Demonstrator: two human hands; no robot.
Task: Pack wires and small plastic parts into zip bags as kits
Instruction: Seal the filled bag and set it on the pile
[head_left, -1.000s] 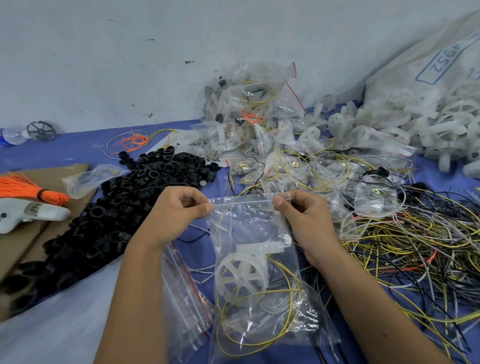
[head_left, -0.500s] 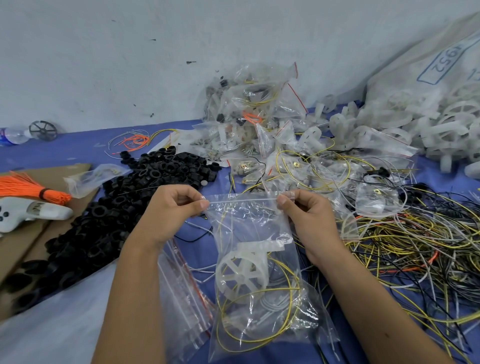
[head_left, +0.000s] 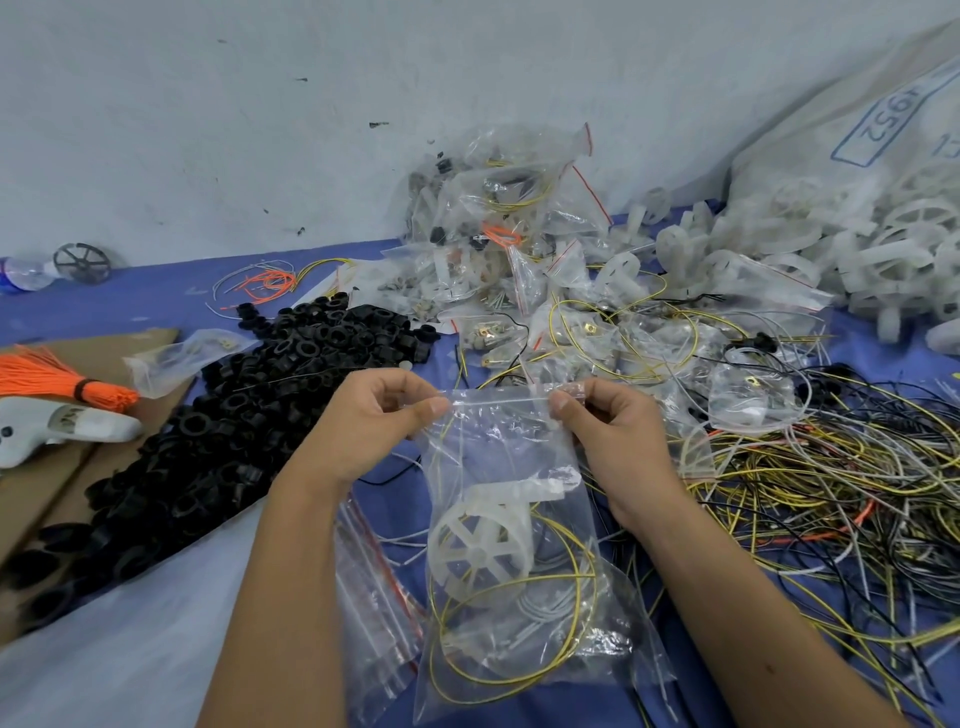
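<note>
A clear zip bag (head_left: 498, 452) hangs in front of me above the blue table. Inside it lie a white plastic spoked wheel part (head_left: 480, 545) and coiled yellow and white wires (head_left: 519, 623). My left hand (head_left: 363, 426) pinches the bag's top seal at its left end. My right hand (head_left: 608, 431) pinches the same seal at its right end. The seal is stretched flat between the two hands.
Empty zip bags (head_left: 374, 587) lie under my left forearm. A heap of black plastic rings (head_left: 234, 410) spreads at left. Packed bags (head_left: 498, 208) pile at the back, white wheel parts (head_left: 831, 260) at the right, loose wires (head_left: 831, 493) beside my right arm. Orange wire bundle (head_left: 57, 379) on cardboard.
My hands have shifted slightly on the bag's top seal and the bag sits a little higher. The contents have not moved.
</note>
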